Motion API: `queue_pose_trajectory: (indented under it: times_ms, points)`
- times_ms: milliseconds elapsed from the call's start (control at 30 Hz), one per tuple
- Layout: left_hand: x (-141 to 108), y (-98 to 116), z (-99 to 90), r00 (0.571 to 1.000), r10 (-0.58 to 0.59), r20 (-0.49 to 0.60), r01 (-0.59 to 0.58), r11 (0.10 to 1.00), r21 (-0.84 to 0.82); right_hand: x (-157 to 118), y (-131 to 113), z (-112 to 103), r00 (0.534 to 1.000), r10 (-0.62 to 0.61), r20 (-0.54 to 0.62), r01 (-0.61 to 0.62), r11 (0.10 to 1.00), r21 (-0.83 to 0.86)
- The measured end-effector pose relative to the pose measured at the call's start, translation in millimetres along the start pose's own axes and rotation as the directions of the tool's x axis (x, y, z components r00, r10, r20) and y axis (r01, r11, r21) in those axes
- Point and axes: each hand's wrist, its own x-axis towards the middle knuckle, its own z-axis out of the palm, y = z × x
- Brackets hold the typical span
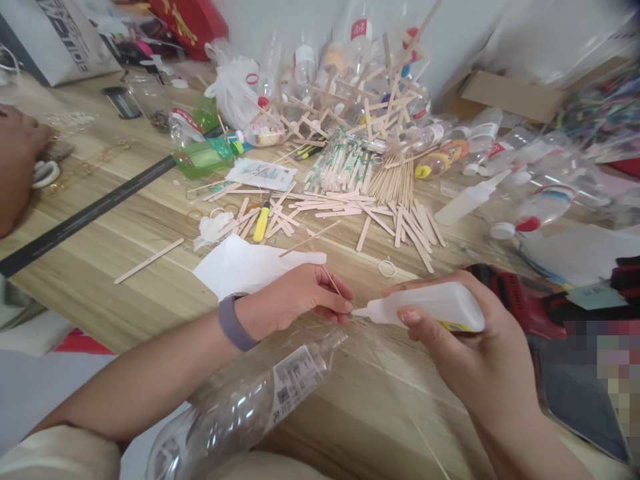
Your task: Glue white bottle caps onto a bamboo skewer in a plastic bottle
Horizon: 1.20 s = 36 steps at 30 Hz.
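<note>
In the head view, the right hand (465,340) is wrapped around a translucent squeeze bottle (430,303), its thumb pressed along the near side and the nozzle pointing toward the other hand. The bottle looks light, with thin, soft walls that should give under a squeeze. Its smooth plastic may slip a little, so the broad body seems the best place to hold it, leaving the nozzle free. It lies almost level inside the right palm, its narrow tip right at the fingertips of the left hand (300,297).

The left hand is pinched nearly closed, thumb against fingers, on a thin wooden stick (333,281) that slants up and away from the fingertips. The stick is probably very light, stiff along its length and easy to snap, so a gentle pinch near one end should do; whether the nozzle actually touches it is too small to tell.

A clear plastic bottle (240,400) lies on its side just below the left wrist, nearer the body. White paper (235,263) rests on the surface (150,207) beyond the left forearm.
</note>
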Motion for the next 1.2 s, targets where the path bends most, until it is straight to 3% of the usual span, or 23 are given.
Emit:
queue_pose_trajectory:
  times_ms: [733, 933, 1200]
  points:
    - [0, 1, 1.4, 1.000, 0.002, 0.007, -0.002, 1.000, -0.003, 7, 8, -7, 0.982, -0.181, 0.054, 0.185, 0.978, -0.095]
    - [0, 2, 1.1, 1.000, 0.014, 0.007, -0.014, 1.000, -0.014, 7, 8, -8, 0.985, -0.166, 0.045, 0.169, 0.982, -0.085]
    - [1, 0, -0.3, 0.999, 0.026, 0.019, -0.026, 1.000, -0.014, 14, 15, -3, 0.998, -0.056, 0.031, 0.054, 0.996, 0.073]
